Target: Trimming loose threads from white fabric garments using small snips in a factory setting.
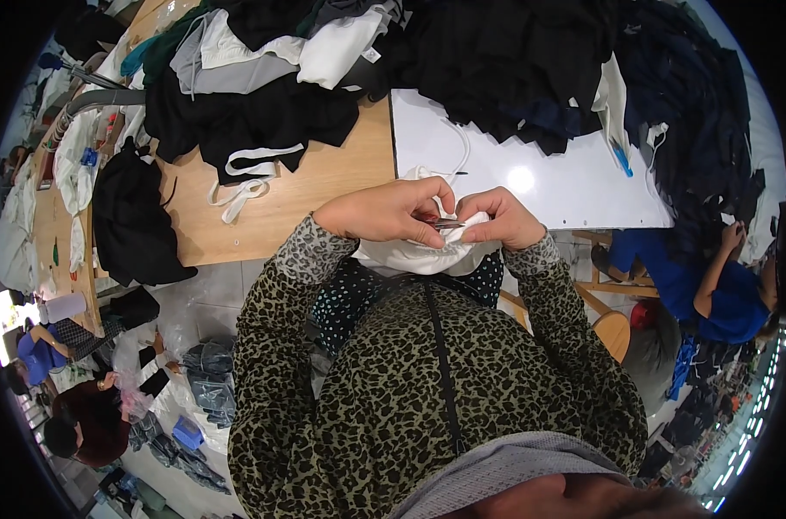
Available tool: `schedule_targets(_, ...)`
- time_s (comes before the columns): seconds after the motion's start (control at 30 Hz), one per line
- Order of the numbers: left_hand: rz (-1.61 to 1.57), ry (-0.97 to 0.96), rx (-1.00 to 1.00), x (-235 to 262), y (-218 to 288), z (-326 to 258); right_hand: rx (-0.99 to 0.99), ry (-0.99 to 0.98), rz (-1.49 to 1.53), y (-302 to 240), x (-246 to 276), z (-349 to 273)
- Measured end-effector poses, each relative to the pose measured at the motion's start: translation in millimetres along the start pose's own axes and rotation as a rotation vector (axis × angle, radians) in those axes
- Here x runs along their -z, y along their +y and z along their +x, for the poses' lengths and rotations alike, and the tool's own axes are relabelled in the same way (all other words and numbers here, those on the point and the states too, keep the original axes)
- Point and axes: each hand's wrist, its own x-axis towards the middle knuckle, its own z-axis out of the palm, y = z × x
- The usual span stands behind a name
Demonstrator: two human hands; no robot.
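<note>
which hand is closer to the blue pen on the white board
Right. The right hand grips the white garment at the near edge of the white board, below-left of the blue pen. The left hand is farther left, over the garment.

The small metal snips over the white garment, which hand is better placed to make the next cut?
Probably the left hand: its fingers already grip the small metal snips, blades pointing toward the right hand. The right hand pinches the white garment, so it looks better suited to holding the fabric.
</note>
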Motion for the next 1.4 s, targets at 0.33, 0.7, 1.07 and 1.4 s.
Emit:
schedule_targets(0.33,0.01,0.03,0.004,-0.6,1.0,-2.4,0.03,0.02,0.002,3.3,2.4,0.5)
schedule_targets(0.7,-0.096,0.138,-0.084,-0.2,-1.8,-5.5,0.071,0.05,0.009,3.9,4.3,-1.5)
schedule_targets(1.07,-0.009,0.038,0.034,-1.0,4.2,1.9,0.043,0.041,0.001,2.6,5.2,-3.3)
schedule_targets(1.4,-0.065,0.028,0.055,-0.9,0.1,1.8,0.036,0.031,-0.016,2.6,4.7,-3.1)
